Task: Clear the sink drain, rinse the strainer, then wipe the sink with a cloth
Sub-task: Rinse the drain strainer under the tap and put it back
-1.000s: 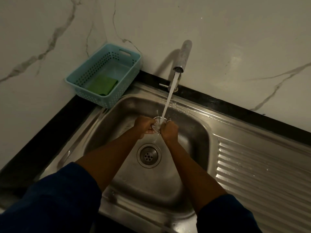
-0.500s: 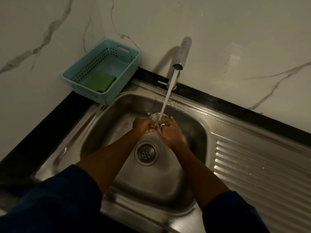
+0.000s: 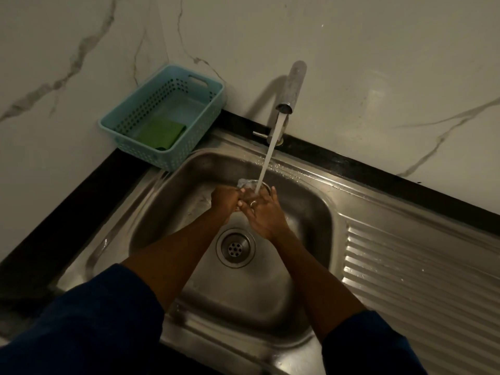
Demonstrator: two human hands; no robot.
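Water runs from the tap (image 3: 293, 85) into the steel sink (image 3: 167, 212). Under the stream, above the basin floor, both hands are on the small round metal strainer (image 3: 267, 187). My left hand (image 3: 224, 198) grips its left side with curled fingers. My right hand (image 3: 263, 213) lies against it with fingers spread and straight, and water strikes between the fingertips. Most of the strainer is hidden by the hands and the splash. The open drain (image 3: 235, 247) sits below the hands. A green cloth (image 3: 161, 132) lies folded in the blue basket (image 3: 130, 117).
The basket stands on the black counter edge at the sink's back left corner, against the marble wall. A ribbed steel drainboard (image 3: 419, 280) extends to the right of the basin. The tap lever (image 3: 259, 133) sticks out at the tap's base.
My right hand has gone from a curled grip on the strainer to spread, straight fingers against it. Both hands shifted slightly back under the stream. The left hand keeps its hold.
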